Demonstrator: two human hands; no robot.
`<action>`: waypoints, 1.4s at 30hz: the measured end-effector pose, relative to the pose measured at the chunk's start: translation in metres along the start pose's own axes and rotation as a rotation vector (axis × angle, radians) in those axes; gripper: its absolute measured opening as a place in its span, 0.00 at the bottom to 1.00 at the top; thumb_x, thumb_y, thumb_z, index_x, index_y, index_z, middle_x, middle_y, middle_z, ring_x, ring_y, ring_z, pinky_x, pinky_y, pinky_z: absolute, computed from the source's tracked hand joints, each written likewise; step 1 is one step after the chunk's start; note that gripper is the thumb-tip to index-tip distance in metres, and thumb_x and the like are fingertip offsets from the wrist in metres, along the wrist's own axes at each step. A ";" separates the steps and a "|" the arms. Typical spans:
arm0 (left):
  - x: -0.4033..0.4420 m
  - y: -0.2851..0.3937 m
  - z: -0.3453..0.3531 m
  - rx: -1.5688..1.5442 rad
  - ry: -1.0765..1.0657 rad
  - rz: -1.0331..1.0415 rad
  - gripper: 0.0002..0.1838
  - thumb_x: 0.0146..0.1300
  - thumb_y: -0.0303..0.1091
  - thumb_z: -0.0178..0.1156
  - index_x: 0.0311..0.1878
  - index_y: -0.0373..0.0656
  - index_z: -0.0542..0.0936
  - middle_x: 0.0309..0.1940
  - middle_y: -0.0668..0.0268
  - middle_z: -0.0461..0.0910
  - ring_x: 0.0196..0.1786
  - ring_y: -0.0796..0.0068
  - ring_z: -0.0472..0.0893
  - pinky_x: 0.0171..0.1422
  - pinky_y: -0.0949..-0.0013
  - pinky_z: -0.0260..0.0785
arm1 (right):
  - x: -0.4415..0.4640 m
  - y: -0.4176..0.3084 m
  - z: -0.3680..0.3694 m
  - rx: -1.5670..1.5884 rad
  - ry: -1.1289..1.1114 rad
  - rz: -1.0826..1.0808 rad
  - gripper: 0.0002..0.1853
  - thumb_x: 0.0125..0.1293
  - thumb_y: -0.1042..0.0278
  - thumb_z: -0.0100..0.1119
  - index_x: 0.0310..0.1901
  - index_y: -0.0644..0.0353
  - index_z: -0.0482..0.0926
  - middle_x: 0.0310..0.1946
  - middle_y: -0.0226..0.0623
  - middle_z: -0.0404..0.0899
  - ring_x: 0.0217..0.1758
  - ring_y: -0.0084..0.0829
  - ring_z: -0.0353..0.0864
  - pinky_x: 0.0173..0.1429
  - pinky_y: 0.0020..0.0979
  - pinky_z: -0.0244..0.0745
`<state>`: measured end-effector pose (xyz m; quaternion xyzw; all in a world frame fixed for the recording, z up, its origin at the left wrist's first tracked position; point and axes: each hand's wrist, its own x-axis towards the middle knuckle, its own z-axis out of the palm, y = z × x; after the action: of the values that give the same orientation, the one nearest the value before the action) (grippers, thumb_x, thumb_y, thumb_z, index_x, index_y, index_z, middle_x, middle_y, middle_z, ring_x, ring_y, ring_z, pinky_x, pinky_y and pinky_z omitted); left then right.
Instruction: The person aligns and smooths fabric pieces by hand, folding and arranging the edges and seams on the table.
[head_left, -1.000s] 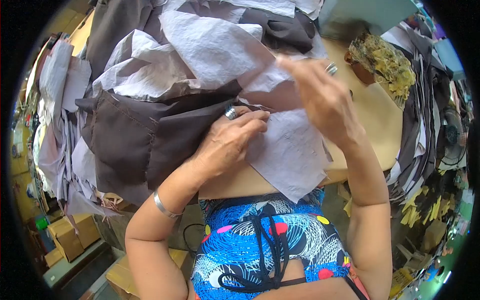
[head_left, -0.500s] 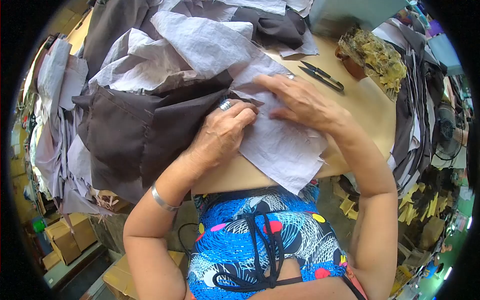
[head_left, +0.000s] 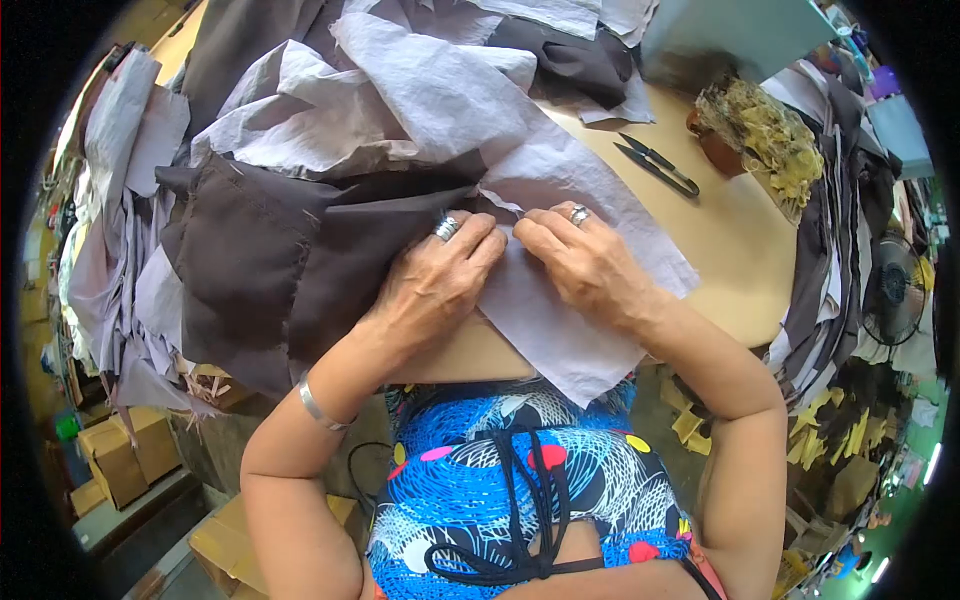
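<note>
My left hand (head_left: 440, 270) is closed in a pinch at the edge where a dark brown fabric piece (head_left: 250, 270) meets a pale lilac-grey fabric piece (head_left: 560, 340). Close beside it, my right hand (head_left: 575, 255) has its fingertips pressed together on the pale cloth. A small frayed strip of fabric shows between the two hands. The dark cloth lies to the left, with stitched seams and loose threads along it. One corner of the pale cloth hangs over the table's front edge. Exactly what lies under the fingertips is hidden.
Black thread snips (head_left: 657, 165) lie on the tan table (head_left: 735, 270) at right. Behind them sit a yellowish bundle of scraps (head_left: 765, 140) and a grey box-like object (head_left: 735, 35). More cloth (head_left: 290, 90) is heaped at the back. Fabric stacks hang at both sides; a fan (head_left: 893, 285) stands right.
My right hand has moved from the pale cloth's upper part down and closed near my left hand. The pale cloth now lies flatter and spreads farther right. My left hand keeps its pinch.
</note>
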<state>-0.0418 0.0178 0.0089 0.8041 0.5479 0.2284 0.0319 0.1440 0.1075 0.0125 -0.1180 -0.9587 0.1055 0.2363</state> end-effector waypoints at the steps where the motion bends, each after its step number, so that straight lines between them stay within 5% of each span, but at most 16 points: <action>1: -0.001 -0.003 0.001 0.016 0.002 -0.018 0.16 0.53 0.22 0.58 0.47 0.37 0.74 0.45 0.57 0.75 0.44 0.55 0.78 0.47 0.61 0.74 | -0.002 0.004 0.007 -0.006 0.040 -0.024 0.15 0.52 0.74 0.54 0.44 0.64 0.72 0.37 0.39 0.74 0.41 0.38 0.76 0.45 0.34 0.73; 5: 0.003 -0.020 -0.002 0.157 0.024 -0.021 0.10 0.56 0.26 0.60 0.42 0.38 0.76 0.42 0.60 0.73 0.38 0.60 0.79 0.40 0.63 0.74 | -0.008 0.009 0.015 -0.048 0.112 -0.065 0.15 0.52 0.73 0.54 0.43 0.64 0.71 0.38 0.41 0.74 0.42 0.37 0.76 0.44 0.35 0.74; 10: 0.026 -0.036 -0.004 0.191 -0.003 0.055 0.08 0.54 0.28 0.63 0.33 0.38 0.74 0.41 0.61 0.70 0.34 0.62 0.78 0.38 0.63 0.72 | -0.009 0.007 0.012 0.045 0.063 -0.018 0.18 0.48 0.84 0.55 0.44 0.65 0.71 0.47 0.46 0.75 0.46 0.45 0.77 0.49 0.36 0.75; 14: 0.043 -0.043 -0.015 -0.039 -0.093 0.046 0.11 0.54 0.30 0.64 0.34 0.33 0.74 0.41 0.58 0.69 0.42 0.58 0.75 0.46 0.62 0.71 | -0.005 0.008 0.011 0.057 0.019 0.011 0.17 0.53 0.75 0.53 0.46 0.63 0.69 0.48 0.45 0.72 0.47 0.44 0.76 0.48 0.37 0.73; 23: 0.047 -0.043 -0.022 -0.109 -0.182 -0.018 0.10 0.56 0.30 0.62 0.35 0.34 0.74 0.43 0.58 0.69 0.43 0.57 0.75 0.49 0.59 0.69 | 0.010 0.009 0.005 0.161 -0.096 0.082 0.24 0.45 0.81 0.57 0.48 0.61 0.70 0.50 0.45 0.72 0.44 0.45 0.74 0.48 0.39 0.73; 30: 0.044 -0.043 -0.021 -0.100 -0.158 -0.039 0.12 0.57 0.33 0.63 0.36 0.35 0.74 0.45 0.57 0.70 0.44 0.56 0.75 0.49 0.60 0.69 | 0.008 0.015 0.017 0.208 0.159 0.110 0.21 0.47 0.83 0.54 0.47 0.61 0.72 0.46 0.44 0.75 0.40 0.46 0.76 0.42 0.39 0.75; 32: 0.042 -0.043 -0.017 -0.112 -0.134 -0.057 0.13 0.56 0.35 0.64 0.36 0.35 0.74 0.46 0.57 0.70 0.45 0.56 0.75 0.49 0.60 0.69 | 0.000 0.019 0.016 0.287 0.246 0.149 0.21 0.50 0.83 0.53 0.49 0.60 0.72 0.46 0.43 0.75 0.41 0.46 0.77 0.42 0.38 0.75; 35: 0.040 -0.040 -0.011 -0.126 -0.065 -0.068 0.15 0.55 0.37 0.65 0.37 0.36 0.74 0.46 0.56 0.70 0.45 0.55 0.75 0.50 0.59 0.69 | -0.004 0.035 -0.021 -0.202 0.043 0.370 0.22 0.55 0.81 0.53 0.53 0.60 0.70 0.48 0.45 0.74 0.46 0.48 0.76 0.47 0.39 0.74; 38: 0.039 -0.039 -0.009 -0.096 -0.039 -0.073 0.14 0.55 0.36 0.65 0.36 0.35 0.74 0.46 0.56 0.71 0.44 0.55 0.76 0.48 0.60 0.70 | -0.014 0.061 -0.029 -0.635 0.063 0.483 0.22 0.58 0.80 0.53 0.56 0.61 0.70 0.49 0.48 0.72 0.50 0.48 0.75 0.53 0.41 0.71; 42: 0.027 -0.019 -0.007 0.061 -0.096 -0.123 0.11 0.56 0.32 0.62 0.37 0.35 0.74 0.49 0.53 0.72 0.42 0.54 0.79 0.42 0.64 0.74 | -0.023 0.071 -0.039 -0.243 -0.005 0.738 0.21 0.60 0.78 0.53 0.57 0.63 0.69 0.51 0.51 0.71 0.52 0.49 0.73 0.56 0.42 0.69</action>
<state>-0.0530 0.0482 0.0182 0.7795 0.6009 0.1704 0.0478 0.1948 0.1746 0.0179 -0.4819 -0.8579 0.0692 0.1644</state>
